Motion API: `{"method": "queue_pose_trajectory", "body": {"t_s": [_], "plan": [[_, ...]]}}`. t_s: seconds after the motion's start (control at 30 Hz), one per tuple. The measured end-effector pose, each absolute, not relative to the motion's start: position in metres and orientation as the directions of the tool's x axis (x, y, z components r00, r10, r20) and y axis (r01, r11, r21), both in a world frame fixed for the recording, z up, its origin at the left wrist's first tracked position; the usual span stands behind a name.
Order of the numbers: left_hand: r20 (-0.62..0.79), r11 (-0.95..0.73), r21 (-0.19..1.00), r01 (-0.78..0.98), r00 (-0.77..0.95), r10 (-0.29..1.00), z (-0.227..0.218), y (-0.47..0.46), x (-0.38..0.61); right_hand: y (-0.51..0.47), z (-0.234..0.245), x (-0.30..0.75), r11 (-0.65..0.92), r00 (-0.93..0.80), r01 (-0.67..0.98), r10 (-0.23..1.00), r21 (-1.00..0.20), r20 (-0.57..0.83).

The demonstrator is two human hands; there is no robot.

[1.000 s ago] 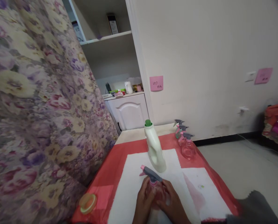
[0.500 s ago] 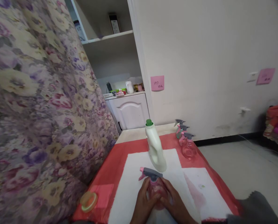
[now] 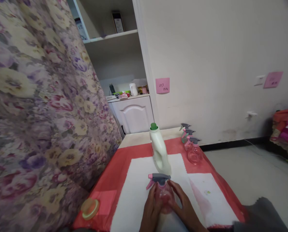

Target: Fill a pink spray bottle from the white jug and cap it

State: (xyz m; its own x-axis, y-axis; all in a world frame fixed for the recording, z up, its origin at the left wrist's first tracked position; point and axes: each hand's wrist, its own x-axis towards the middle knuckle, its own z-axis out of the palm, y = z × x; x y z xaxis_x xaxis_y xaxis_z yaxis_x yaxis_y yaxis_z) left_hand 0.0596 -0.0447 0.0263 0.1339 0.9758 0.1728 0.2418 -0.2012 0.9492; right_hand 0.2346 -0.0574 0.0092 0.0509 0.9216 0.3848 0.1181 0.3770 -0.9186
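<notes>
A pink see-through spray bottle (image 3: 163, 196) with a grey trigger head stands on a white cloth (image 3: 136, 190) at the near edge of the table. My left hand (image 3: 150, 206) wraps its left side and my right hand (image 3: 182, 203) wraps its right side, both closed round the body. Just behind it stands a white jug (image 3: 159, 151) with a green cap. Farther back on the right stand three more pink spray bottles (image 3: 193, 150) in a row.
The table has a red cover (image 3: 111, 180). A round orange lid (image 3: 90, 208) lies at its near left corner. A flowered curtain (image 3: 37, 106) hangs close on the left. A white wall, a cabinet (image 3: 134, 114) and shelves stand behind. Grey floor lies to the right.
The spray bottle's head has turned between my hands, the nozzle swinging from up-left to lower left. Both hands stay wrapped round the bottle.
</notes>
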Motion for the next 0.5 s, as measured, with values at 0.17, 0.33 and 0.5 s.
{"method": "queue_pose_trajectory", "body": {"t_s": [0.17,0.33,0.5], "plan": [[0.225,-0.225,0.836,0.501,0.061,0.972,0.010,-0.030,0.022,-0.056,-0.001,0.212,0.349,0.169,0.180,0.910,-0.920,0.378],[0.412,-0.340,0.474,0.812,0.137,0.901,-0.010,-0.009,0.002,-0.052,-0.014,0.199,0.335,0.184,0.302,0.898,-0.893,0.399],[0.494,-0.399,0.271,0.876,0.229,0.838,-0.017,-0.005,0.003,-0.050,-0.010,0.193,0.320,0.231,0.349,0.882,-0.881,0.412]]}}
